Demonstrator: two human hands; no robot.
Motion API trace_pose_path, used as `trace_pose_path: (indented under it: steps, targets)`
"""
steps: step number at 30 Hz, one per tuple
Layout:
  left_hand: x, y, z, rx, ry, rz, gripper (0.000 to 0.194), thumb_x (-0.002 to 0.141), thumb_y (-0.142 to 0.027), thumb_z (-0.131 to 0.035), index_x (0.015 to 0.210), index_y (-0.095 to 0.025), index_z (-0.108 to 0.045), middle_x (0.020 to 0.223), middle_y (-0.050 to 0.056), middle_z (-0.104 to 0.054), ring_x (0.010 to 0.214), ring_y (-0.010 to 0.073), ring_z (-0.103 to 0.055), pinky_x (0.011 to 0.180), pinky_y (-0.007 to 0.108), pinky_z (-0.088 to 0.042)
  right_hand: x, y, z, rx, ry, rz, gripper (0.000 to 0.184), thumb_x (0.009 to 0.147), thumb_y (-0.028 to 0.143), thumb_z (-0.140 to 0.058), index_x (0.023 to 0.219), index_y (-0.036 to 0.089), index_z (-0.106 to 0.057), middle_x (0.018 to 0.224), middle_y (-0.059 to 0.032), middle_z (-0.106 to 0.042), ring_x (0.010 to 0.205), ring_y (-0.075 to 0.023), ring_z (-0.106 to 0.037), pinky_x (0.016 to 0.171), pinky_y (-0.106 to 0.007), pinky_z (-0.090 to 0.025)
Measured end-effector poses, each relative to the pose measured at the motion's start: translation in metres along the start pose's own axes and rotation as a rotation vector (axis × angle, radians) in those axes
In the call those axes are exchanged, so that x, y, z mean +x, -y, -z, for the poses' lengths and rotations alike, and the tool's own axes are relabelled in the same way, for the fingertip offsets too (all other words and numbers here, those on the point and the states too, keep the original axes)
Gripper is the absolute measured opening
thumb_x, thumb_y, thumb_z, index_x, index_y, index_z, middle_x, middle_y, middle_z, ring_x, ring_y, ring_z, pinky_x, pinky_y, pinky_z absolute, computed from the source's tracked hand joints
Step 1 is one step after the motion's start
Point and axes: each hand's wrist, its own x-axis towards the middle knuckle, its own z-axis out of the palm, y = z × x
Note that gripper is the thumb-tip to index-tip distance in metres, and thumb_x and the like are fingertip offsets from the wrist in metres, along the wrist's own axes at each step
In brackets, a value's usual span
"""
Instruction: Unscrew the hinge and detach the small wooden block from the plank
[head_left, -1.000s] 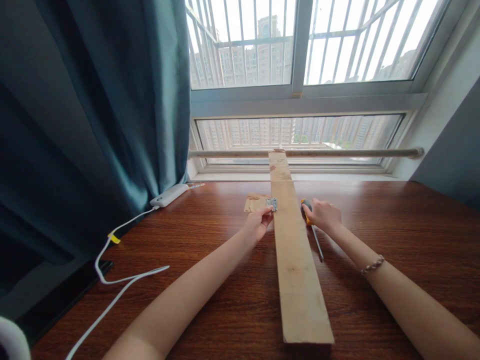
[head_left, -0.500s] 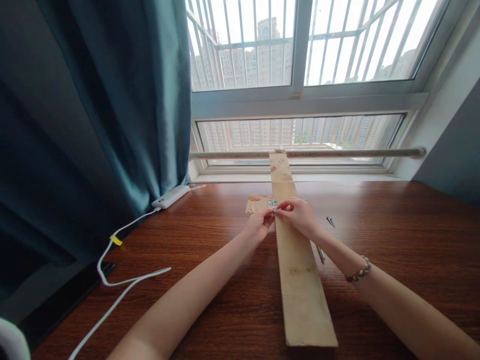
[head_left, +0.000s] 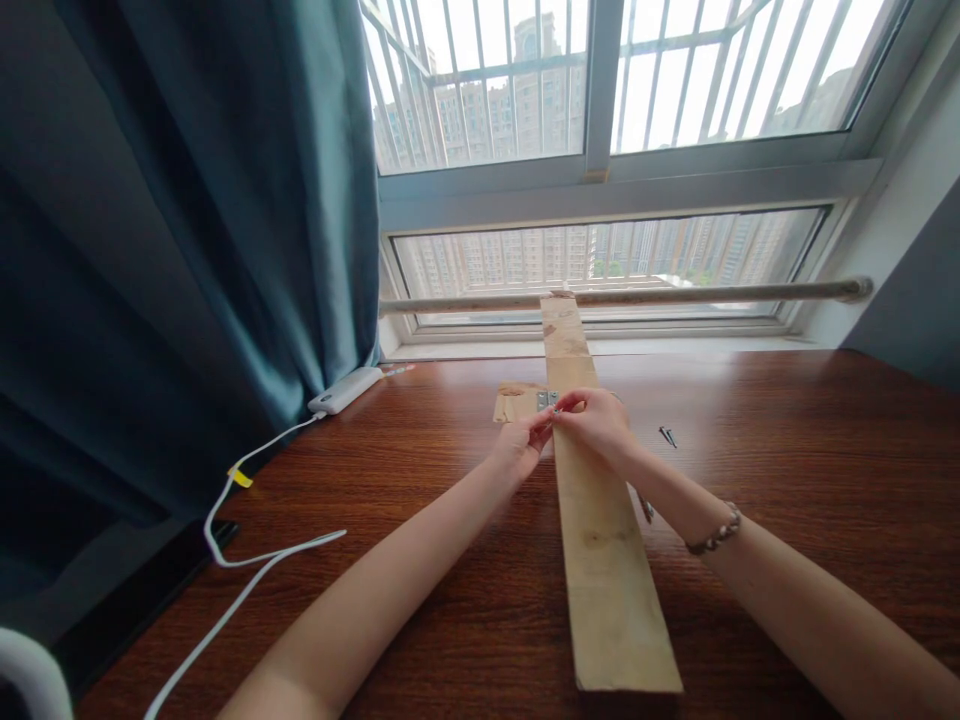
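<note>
A long pale wooden board (head_left: pixel 607 560) lies lengthwise on the table, and a short wooden piece (head_left: pixel 511 402) sits against its left side. A small metal hinge (head_left: pixel 547 399) with holes lies across the joint between them. My left hand (head_left: pixel 525 442) is closed in a pinch just below the hinge. My right hand (head_left: pixel 598 418) rests over the long board, thumb and finger pinched close to the left fingertips. Something small and shiny shows between the fingertips, too small to name.
Dark screws (head_left: pixel 667 437) lie on the brown table (head_left: pixel 787 480) to the right. A metal item (head_left: pixel 646 507) is partly hidden by the right forearm. At left are a white power strip (head_left: pixel 345 391), its cable (head_left: pixel 217 530) and a blue curtain (head_left: pixel 300 200). A rail (head_left: pixel 712 294) crosses the window.
The camera view has shifted slightly. Both hands keep their pinch beside the hinge, with only small finger movement. The boards look unmoved.
</note>
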Motion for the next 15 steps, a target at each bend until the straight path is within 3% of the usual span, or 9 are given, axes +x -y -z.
trace_pose_path:
  steps: [9,15]
  targets:
    - [0.003,0.0016,0.0003,0.003,-0.023,-0.027,0.02,0.072,0.007,-0.052,0.071,-0.009,-0.065,0.071,0.007,-0.068,0.061,0.01,-0.062,0.062,0.017,-0.05,0.0017,-0.0072,-0.0015,0.263,-0.036,0.006,0.026,0.064,0.041,-0.066,0.075,0.017,-0.069,0.069,-0.0015,-0.065,0.063,-0.0146,-0.056,0.053,-0.022,-0.035]
    - [-0.0004,0.0007,-0.004,0.009,-0.092,-0.016,0.02,0.071,0.007,-0.053,0.067,-0.009,-0.063,0.065,0.006,-0.066,0.057,0.0094,-0.06,0.061,0.017,-0.05,0.007,-0.0052,0.0039,0.848,-0.14,-0.075,0.031,0.059,0.039,-0.07,0.076,0.016,-0.058,0.073,-0.0021,-0.063,0.067,-0.0144,-0.057,0.063,-0.025,-0.043]
